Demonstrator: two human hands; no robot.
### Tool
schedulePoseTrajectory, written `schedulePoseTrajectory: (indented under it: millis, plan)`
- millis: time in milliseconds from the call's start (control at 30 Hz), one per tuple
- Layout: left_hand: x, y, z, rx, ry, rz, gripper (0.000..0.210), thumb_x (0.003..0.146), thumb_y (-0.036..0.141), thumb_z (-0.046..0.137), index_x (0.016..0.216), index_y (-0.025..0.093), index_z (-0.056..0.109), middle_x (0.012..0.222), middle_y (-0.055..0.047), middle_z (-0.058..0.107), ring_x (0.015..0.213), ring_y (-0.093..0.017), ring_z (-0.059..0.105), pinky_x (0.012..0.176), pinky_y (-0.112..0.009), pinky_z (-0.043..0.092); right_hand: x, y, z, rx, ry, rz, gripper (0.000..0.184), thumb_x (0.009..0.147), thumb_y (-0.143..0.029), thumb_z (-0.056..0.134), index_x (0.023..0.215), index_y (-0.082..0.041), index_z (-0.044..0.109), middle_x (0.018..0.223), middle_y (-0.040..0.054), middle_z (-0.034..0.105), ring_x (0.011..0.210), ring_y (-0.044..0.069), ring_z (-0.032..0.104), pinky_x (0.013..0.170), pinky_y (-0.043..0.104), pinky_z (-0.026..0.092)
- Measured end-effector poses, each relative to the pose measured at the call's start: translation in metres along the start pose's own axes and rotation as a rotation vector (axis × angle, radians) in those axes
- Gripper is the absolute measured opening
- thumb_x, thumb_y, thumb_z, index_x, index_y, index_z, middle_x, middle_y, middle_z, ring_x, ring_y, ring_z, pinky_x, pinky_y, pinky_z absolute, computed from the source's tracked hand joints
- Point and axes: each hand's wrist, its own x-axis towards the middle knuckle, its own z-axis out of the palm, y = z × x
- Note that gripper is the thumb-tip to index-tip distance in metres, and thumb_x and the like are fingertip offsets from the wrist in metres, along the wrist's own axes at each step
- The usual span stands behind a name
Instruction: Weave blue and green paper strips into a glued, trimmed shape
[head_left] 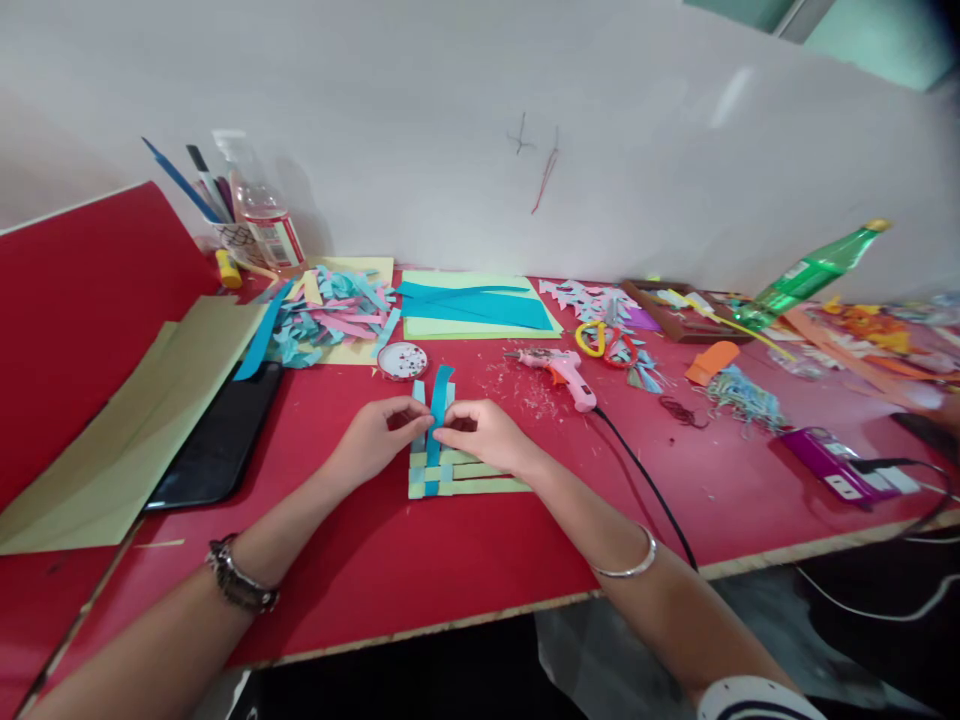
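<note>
A partly woven mat of paper strips (480, 486) lies on the red table, with pale green strips crossing light blue and darker blue ones. One blue paper strip (442, 392) runs up through the weave, its free end pointing away from me. My left hand (390, 432) pinches this strip's left edge between thumb and fingertips. From the other side, my right hand (484, 432) pinches the right edge, its wrist above the loose green ends. Just beyond the strip sits a small round lid (402, 361) with dark specks.
A pink glue gun (559, 373) with a black cord lies to the right, near yellow and red scissors (600, 340). Paper scraps (337, 315) are heaped behind left. A dark phone (217, 450) lies partly under tan paper (135, 430). A green bottle (814, 275) and purple power strip (836, 465) are right.
</note>
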Motion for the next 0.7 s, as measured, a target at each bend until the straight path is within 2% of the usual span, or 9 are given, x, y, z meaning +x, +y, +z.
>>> schedulePoseTrajectory:
  millis: [133,233,300,433,533,633,700]
  plan:
    - [0.001,-0.005,0.002,0.032,0.03,0.025,0.028,0.075,0.043,0.05,0.079,0.016,0.057,0.076,-0.002,0.06,0.074,-0.016,0.056,0.068,-0.026,0.044,0.001,0.0,0.0,0.021,0.018,-0.014,0.017,0.07,-0.031,0.058,0.064,-0.016,0.053,0.057,-0.0041,0.047,0.053,0.008,0.042,0.05,0.021,0.033]
    - [0.001,-0.012,0.004,0.1,0.139,0.049,0.04,0.074,0.046,0.051,0.099,0.015,0.053,0.093,-0.007,0.058,0.083,-0.018,0.056,0.074,-0.031,0.045,0.001,0.001,0.0,0.041,0.081,-0.032,0.017,0.07,-0.032,0.058,0.063,-0.016,0.053,0.059,-0.0035,0.048,0.055,0.009,0.044,0.051,0.021,0.034]
    - [0.0,-0.015,0.005,0.14,0.171,0.024,0.05,0.075,0.048,0.05,0.112,0.015,0.046,0.099,-0.008,0.056,0.086,-0.019,0.056,0.074,-0.033,0.046,0.001,0.0,0.0,0.055,0.148,-0.037,0.017,0.069,-0.032,0.059,0.064,-0.016,0.055,0.061,-0.0023,0.051,0.057,0.01,0.047,0.053,0.022,0.036]
    - [-0.003,-0.011,0.005,0.077,0.068,-0.05,0.064,0.072,0.048,0.055,0.124,0.015,0.036,0.085,-0.004,0.06,0.071,-0.018,0.058,0.063,-0.03,0.046,0.001,-0.002,-0.001,0.084,0.303,-0.078,0.014,0.069,-0.03,0.059,0.067,-0.017,0.057,0.065,-0.0013,0.054,0.058,0.01,0.048,0.056,0.023,0.038]
    - [-0.003,-0.007,0.004,-0.044,-0.012,-0.06,0.057,0.071,0.046,0.057,0.116,0.015,0.043,0.077,-0.001,0.062,0.066,-0.016,0.058,0.062,-0.028,0.045,0.001,-0.004,-0.001,0.044,0.392,-0.157,0.015,0.068,-0.031,0.06,0.065,-0.017,0.058,0.068,-0.0012,0.05,0.059,0.01,0.045,0.055,0.023,0.036]
    - [-0.002,-0.006,0.002,-0.122,-0.065,-0.041,0.039,0.073,0.047,0.054,0.095,0.014,0.057,0.081,-0.001,0.063,0.071,-0.016,0.058,0.065,-0.025,0.044,0.002,-0.004,-0.002,-0.013,0.43,-0.191,0.015,0.068,-0.032,0.061,0.064,-0.017,0.059,0.074,-0.0005,0.05,0.062,0.01,0.045,0.055,0.023,0.036]
    - [-0.001,-0.007,0.0,-0.1,-0.067,-0.044,0.036,0.074,0.048,0.052,0.081,0.014,0.061,0.075,0.0,0.062,0.068,-0.015,0.056,0.062,-0.023,0.041,0.002,-0.004,-0.003,-0.012,0.445,-0.194,0.014,0.069,-0.032,0.06,0.067,-0.018,0.059,0.078,0.0001,0.051,0.066,0.011,0.046,0.058,0.023,0.037]
